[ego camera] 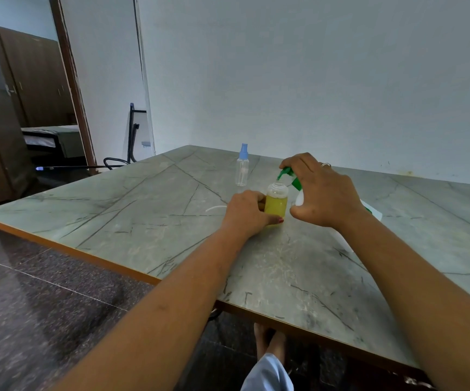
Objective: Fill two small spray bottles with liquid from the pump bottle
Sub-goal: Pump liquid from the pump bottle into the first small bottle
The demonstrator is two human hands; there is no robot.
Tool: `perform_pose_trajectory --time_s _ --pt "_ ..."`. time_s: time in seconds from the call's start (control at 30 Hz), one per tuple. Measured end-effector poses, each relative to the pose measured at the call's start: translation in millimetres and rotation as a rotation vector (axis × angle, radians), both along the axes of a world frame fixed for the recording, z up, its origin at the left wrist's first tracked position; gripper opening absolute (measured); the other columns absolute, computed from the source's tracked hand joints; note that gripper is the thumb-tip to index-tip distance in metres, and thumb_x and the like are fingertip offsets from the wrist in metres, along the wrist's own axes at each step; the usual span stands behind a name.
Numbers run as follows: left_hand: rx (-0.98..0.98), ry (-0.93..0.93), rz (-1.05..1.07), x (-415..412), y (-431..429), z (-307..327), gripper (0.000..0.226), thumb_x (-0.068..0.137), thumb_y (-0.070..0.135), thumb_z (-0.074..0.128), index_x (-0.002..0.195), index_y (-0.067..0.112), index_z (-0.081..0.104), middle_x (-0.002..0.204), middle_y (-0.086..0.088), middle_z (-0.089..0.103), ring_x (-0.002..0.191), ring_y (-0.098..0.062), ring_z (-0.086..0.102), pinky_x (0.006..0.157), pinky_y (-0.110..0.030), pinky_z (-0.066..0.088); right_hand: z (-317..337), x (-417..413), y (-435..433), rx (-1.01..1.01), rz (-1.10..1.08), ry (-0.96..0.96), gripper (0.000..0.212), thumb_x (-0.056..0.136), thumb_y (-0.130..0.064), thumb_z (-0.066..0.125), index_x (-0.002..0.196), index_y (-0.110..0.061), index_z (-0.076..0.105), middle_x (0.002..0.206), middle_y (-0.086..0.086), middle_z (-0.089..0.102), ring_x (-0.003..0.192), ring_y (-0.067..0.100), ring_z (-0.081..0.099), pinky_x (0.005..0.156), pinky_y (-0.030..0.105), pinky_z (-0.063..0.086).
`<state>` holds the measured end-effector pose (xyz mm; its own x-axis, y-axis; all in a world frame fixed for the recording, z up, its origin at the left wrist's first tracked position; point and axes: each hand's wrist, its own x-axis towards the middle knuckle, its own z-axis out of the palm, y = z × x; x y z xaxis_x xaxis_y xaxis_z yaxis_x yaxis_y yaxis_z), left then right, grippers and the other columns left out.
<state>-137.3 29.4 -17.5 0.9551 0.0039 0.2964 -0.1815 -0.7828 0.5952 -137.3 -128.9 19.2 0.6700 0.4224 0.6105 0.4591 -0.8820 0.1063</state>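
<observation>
The half-filled small bottle, judged light, smooth and easily tipped, is being gripped round its body by the left hand on the table; at its 2 o'clock the pump bottle is being clasped at the head by the right hand

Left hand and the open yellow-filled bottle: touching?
Touching. The head view shows the left hand gripping the yellow-filled bottle, with its thumb lying across the bottle's lower front.
</observation>
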Motion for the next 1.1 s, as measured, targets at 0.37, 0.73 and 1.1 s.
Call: perform_pose_trajectory --time_s 0.37,0.73,1.1 --pt "-0.014 -0.005 -0.002 -0.7 0.6 0.7 0.065 0.075 0.042 0.074 0.129 0.011 0.054 0.123 -0.006 0.062 0.108 -0.018 0.059 0.097 -0.030 0.046 -0.1 -1.7 1.0 -0.002 0.014 0.016 0.075 0.064 -0.035 0.074 0.131 -0.026 0.041 0.127 -0.006 0.047 0.089 0.018 0.057 0.060 0.024 0.040" --pt "-0.004 -0.008 -0.001 0.0 0.4 0.2 0.066 0.075 0.043 0.074 0.130 0.011 0.054 0.123 -0.005 0.062 0.108 -0.018 0.060 0.096 -0.029 0.045 -0.1 -2.9 0.8 0.041 0.007 -0.013 0.067 0.062 -0.033 0.074 0.122 -0.024 0.047 0.117 -0.004 0.048 0.081 0.017 0.054 0.058 0.024 0.039" --pt "-0.001 -0.020 -0.011 -0.1 1.5 -0.4 0.067 0.074 0.043 0.074 0.129 0.011 0.054 0.121 -0.005 0.063 0.107 -0.018 0.060 0.095 -0.029 0.047 1.2 -3.2 2.7 0.076 -0.002 0.008 0.064 0.060 -0.033 0.075 0.117 -0.024 0.046 0.113 -0.004 0.045 0.076 0.016 0.052 0.058 0.026 0.044"
